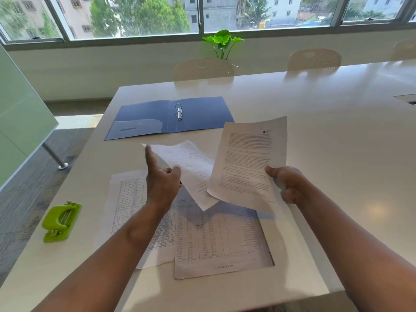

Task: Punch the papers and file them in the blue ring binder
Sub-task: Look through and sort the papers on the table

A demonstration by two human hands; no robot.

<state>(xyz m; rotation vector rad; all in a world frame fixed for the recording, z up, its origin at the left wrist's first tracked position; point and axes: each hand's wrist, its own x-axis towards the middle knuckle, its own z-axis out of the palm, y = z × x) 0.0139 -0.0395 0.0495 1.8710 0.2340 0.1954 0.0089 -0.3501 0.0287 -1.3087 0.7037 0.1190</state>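
Note:
The blue ring binder (198, 113) lies open and flat on the white table (337, 131), its metal rings (179, 111) in the middle. My left hand (161, 183) holds a bent printed sheet (191, 167) above the table, index finger raised. My right hand (290, 183) grips a second sheet of text (249, 158) by its right edge, tilted up. Under both hands lie two sheets with tables (216, 237), overlapping near the front edge. A green hole punch (61, 221) sits at the table's left edge, apart from both hands.
Two pale chairs (203, 68) stand at the table's far side, with a green plant (222, 41) behind them by the windows. A frosted glass panel (20, 122) stands to the left. A slot (407, 99) is cut in the tabletop at far right.

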